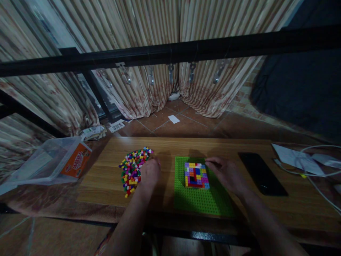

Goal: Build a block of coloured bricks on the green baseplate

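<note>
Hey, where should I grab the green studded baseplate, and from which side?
Probably the near-left corner of the green studded baseplate, coming from the left and pinching it top and bottom. It lies flat, with bare studs there; the multicoloured brick build sits toward the far edge, and the right hand is at the baseplate's right side.

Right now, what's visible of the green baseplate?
The green baseplate is a flat, studded, plastic-looking sheet lying on the wooden table. A multicoloured brick build sits toward its far side; rows of studs show nearer the camera. The right hand covers part of its right edge; contact is unclear.
</note>
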Available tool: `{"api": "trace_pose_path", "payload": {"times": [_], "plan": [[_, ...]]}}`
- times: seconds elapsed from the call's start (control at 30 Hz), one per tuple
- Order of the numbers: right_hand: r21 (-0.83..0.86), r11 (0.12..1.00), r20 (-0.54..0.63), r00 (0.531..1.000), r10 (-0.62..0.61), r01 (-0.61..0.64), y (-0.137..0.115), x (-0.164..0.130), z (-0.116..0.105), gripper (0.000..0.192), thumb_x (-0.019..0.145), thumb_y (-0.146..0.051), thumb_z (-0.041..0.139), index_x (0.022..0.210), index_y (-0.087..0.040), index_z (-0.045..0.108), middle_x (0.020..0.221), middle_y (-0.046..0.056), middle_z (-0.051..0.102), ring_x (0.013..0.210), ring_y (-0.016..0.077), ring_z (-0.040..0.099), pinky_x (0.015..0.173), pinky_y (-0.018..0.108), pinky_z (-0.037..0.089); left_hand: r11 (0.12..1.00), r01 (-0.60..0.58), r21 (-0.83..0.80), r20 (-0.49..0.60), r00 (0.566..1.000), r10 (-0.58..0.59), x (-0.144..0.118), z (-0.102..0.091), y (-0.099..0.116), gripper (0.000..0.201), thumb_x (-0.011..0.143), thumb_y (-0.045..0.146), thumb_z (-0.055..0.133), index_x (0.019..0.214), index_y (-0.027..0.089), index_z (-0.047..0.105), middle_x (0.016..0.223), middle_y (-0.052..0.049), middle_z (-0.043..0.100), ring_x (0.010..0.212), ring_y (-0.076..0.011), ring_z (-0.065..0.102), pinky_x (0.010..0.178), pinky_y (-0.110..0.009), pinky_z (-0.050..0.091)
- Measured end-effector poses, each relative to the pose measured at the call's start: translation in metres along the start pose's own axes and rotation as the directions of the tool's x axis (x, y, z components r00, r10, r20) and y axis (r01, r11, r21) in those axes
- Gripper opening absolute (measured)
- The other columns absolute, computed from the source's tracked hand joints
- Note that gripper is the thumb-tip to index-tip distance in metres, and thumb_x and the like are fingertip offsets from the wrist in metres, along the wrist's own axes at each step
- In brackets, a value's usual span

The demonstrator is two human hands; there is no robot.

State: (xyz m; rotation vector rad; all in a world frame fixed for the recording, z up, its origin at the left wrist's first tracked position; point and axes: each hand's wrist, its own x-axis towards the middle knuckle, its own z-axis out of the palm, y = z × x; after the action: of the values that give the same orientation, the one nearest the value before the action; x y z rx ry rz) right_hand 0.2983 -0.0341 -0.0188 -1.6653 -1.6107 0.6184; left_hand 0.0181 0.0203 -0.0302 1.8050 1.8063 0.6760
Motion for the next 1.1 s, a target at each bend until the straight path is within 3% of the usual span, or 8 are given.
{"api": "trace_pose_path", "payload": {"times": [0.1, 0.13, 0.2, 0.3, 0.43, 0.67, 1.1], "plan": [[0.037, 0.999, -0.073, 0.997, -0.006, 0.009, -0.002, 0.001, -0.001, 0.023, 0.084, -0.040, 0.056, 0.087, -0.024, 0.072, 0.088, 0.004, 0.075, 0.080, 0.0223, 0.069, 0.076, 0.036, 0.053, 0.981, -0.062, 0.186, 0.023, 0.998, 0.059, 0.001, -0.003, 0.008, 0.019, 0.081, 0.015, 0.050, 0.074, 0.018, 0.067, 0.079, -0.010, 0.068, 0.080, -0.0211, 0.064, 0.074, -0.028, 0.044], [0.057, 0.998, -0.100, 0.995, -0.004, 0.010, -0.004, 0.001, -0.001, 0.024, 0.084, -0.041, 0.056, 0.086, -0.023, 0.072, 0.088, 0.005, 0.075, 0.080, 0.0222, 0.069, 0.077, 0.036, 0.053, 0.985, -0.096, 0.144, 0.039, 0.995, 0.092, 0.000, -0.003, 0.012, 0.018, 0.081, 0.016, 0.050, 0.075, 0.018, 0.067, 0.080, -0.008, 0.069, 0.079, -0.0191, 0.063, 0.073, -0.027, 0.045], [0.114, 0.993, -0.136, 0.991, 0.004, 0.011, -0.009, 0.000, 0.001, 0.026, 0.085, -0.043, 0.056, 0.087, -0.022, 0.072, 0.089, 0.005, 0.075, 0.082, 0.0219, 0.069, 0.077, 0.036, 0.053, 0.986, -0.142, -0.086, 0.082, 0.985, 0.149, -0.003, -0.002, 0.021, 0.015, 0.082, 0.019, 0.052, 0.077, 0.018, 0.067, 0.080, -0.005, 0.069, 0.076, -0.0162, 0.062, 0.072, -0.025, 0.046], [0.207, 0.978, -0.112, 0.994, 0.004, 0.020, -0.020, -0.004, 0.009, 0.025, 0.084, -0.042, 0.058, 0.090, -0.023, 0.073, 0.093, 0.005, 0.075, 0.087, 0.0211, 0.068, 0.078, 0.034, 0.052, 0.866, -0.092, -0.491, 0.174, 0.964, 0.201, -0.013, 0.006, 0.034, 0.014, 0.081, 0.027, 0.058, 0.081, 0.017, 0.067, 0.076, -0.002, 0.068, 0.068, -0.0137, 0.060, 0.066, -0.023, 0.047], [0.283, 0.957, -0.005, 0.998, -0.057, 0.056, -0.035, -0.012, 0.024, 0.022, 0.085, -0.039, 0.059, 0.093, -0.023, 0.073, 0.095, 0.003, 0.074, 0.089, 0.0191, 0.068, 0.079, 0.031, 0.052, 0.688, 0.072, -0.722, 0.278, 0.941, 0.194, -0.028, 0.018, 0.049, 0.019, 0.077, 0.032, 0.066, 0.087, 0.015, 0.067, 0.076, -0.002, 0.067, 0.059, -0.0105, 0.058, 0.056, -0.021, 0.046], [0.391, 0.917, 0.062, 0.992, -0.106, 0.074, -0.047, -0.019, 0.038, 0.021, 0.084, -0.039, 0.063, 0.092, -0.022, 0.072, 0.089, 0.003, 0.073, 0.082, 0.0171, 0.067, 0.074, 0.028, 0.052, 0.644, 0.061, -0.762, 0.278, 0.930, 0.240, -0.037, 0.021, 0.058, 0.014, 0.077, 0.026, 0.068, 0.084, 0.015, 0.068, 0.075, -0.002, 0.068, 0.062, -0.0106, 0.059, 0.061, -0.022, 0.050], [0.372, 0.923, 0.057, 0.990, -0.130, 0.100, -0.043, -0.023, 0.041, 0.021, 0.087, -0.038, 0.060, 0.086, -0.021, 0.072, 0.082, 0.002, 0.071, 0.078, 0.0168, 0.065, 0.072, 0.027, 0.050, 0.725, -0.168, -0.668, 0.146, 0.926, 0.349, -0.041, 0.029, 0.055, 0.010, 0.082, 0.026, 0.064, 0.081, 0.016, 0.064, 0.079, -0.002, 0.068, 0.077, -0.0137, 0.064, 0.074, -0.023, 0.050]]}}
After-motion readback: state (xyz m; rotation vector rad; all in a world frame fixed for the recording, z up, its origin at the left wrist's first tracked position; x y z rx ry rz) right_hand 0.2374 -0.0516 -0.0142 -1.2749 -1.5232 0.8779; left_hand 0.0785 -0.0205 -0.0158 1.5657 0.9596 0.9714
